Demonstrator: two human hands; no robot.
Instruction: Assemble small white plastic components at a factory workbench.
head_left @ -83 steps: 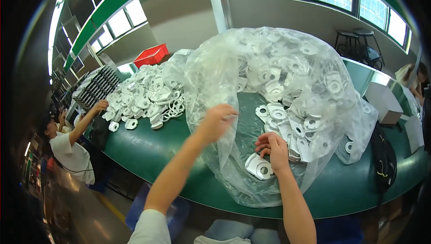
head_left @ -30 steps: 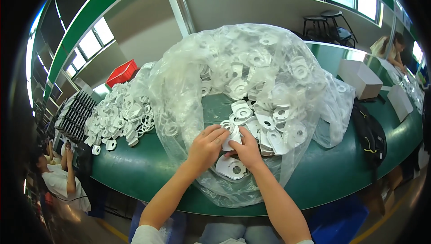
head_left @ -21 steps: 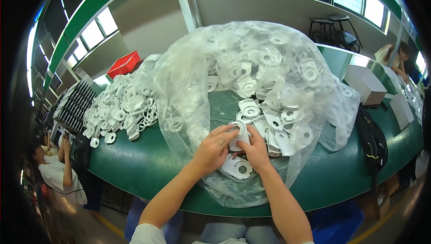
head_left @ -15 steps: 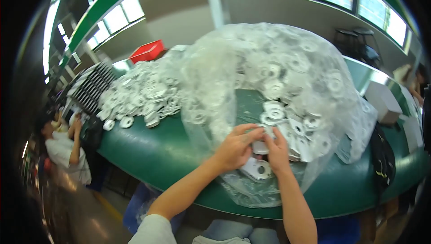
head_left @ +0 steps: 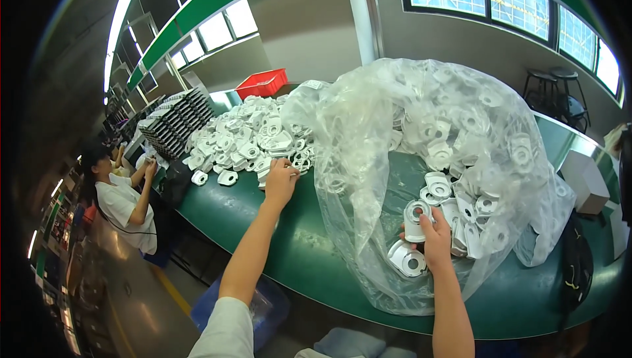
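My right hand [head_left: 436, 236] holds a white plastic part [head_left: 415, 230] with a round ringed hole, thumb on its face and fingers behind it. Just below that lies another white ringed part [head_left: 409, 260] on the clear plastic bag. Over to the left, my left hand [head_left: 282, 183] is at the near edge of a heap of similar white parts [head_left: 247, 137]. Its fingers are curled round a white part there, mostly hidden by the hand. More white parts [head_left: 461, 210] spill from the mouth of the large clear plastic bag [head_left: 359, 154] beside my right hand.
Behind the heap stand a red bin [head_left: 262, 83] and a stack of dark trays [head_left: 176, 124]. At the right of the green table [head_left: 289, 253] are a white box [head_left: 584, 182] and a black bag [head_left: 577, 262]. A co-worker [head_left: 128, 203] sits at far left.
My hands were together over the part by the bag's mouth. My left hand has since moved left to the heap, while my right hand stays near the bag with a part. The view has shifted.
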